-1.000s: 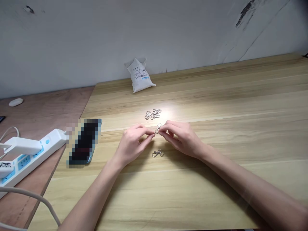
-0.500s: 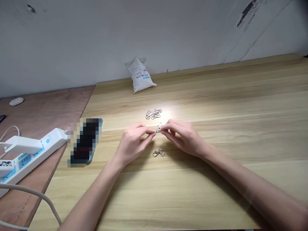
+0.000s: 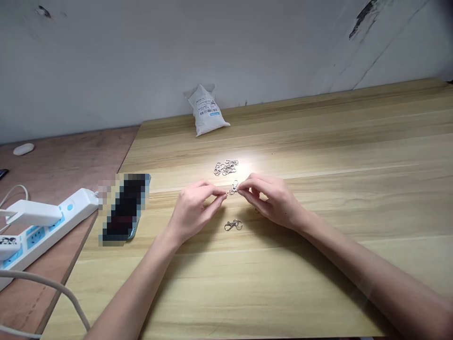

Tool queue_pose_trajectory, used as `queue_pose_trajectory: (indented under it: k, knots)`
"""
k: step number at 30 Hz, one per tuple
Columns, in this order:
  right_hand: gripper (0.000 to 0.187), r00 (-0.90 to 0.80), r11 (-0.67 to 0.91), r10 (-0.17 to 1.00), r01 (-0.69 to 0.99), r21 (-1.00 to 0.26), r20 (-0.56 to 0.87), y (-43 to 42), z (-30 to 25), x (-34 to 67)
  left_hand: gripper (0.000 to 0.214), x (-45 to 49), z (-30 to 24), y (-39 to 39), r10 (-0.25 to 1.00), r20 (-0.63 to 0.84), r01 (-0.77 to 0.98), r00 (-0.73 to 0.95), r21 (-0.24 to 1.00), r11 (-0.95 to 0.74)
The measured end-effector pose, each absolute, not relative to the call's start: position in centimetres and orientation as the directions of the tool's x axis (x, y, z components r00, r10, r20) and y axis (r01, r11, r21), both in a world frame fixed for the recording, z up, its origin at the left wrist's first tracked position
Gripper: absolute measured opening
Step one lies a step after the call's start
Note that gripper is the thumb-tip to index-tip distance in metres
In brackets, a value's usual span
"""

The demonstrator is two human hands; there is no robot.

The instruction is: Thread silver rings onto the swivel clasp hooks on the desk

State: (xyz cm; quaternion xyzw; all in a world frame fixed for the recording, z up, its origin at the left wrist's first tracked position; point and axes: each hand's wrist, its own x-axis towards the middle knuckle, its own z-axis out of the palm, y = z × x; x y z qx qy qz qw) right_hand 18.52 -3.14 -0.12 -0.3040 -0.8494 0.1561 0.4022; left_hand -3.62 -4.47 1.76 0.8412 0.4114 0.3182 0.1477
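Observation:
Over the middle of the light wooden table, my left hand and my right hand meet fingertip to fingertip. Both pinch one small silver clasp held just above the wood. A finished-looking clasp with a ring lies flat on the table right below my hands. Farther back, a small heap of several silver clasps rests in a bright patch of light.
A small white bag with a barcode label leans near the wall. At the left lie a pixelated dark phone, a white power strip with plugs and a cable, and a white mouse on a reddish desk.
Hardly anything has moved. My fingers have shifted slightly on the clasp, and both hands stay in the same spot.

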Motion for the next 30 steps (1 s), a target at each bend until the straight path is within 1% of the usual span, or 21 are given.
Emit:
queue_pose_trajectory:
  k: [4,10,15,30]
  knots:
    - [0.013,-0.506,0.779,0.627,0.387,-0.494,0.592,-3.16,-0.07,18.34,0.009,-3.54,1.82,-4.53,0.787,0.393,0.602,0.475,0.507,-0.617]
    - [0.013,-0.494,0.762,0.648,0.399,-0.511,0.580,-3.10,-0.11,18.47,0.008,-3.51,2.04,-4.54,0.780,0.410,0.589,0.472,0.511,-0.626]
    - [0.015,-0.507,0.771,0.636,0.396,-0.498,0.582,-3.15,-0.03,18.45,0.007,-3.38,2.09,-4.54,0.763,0.416,0.579,0.495,0.497,-0.647]
    - [0.014,-0.520,0.774,0.632,0.389,-0.499,0.574,-3.26,-0.26,18.14,0.010,-3.27,2.07,-4.59,0.773,0.402,0.586,0.491,0.504,-0.634]
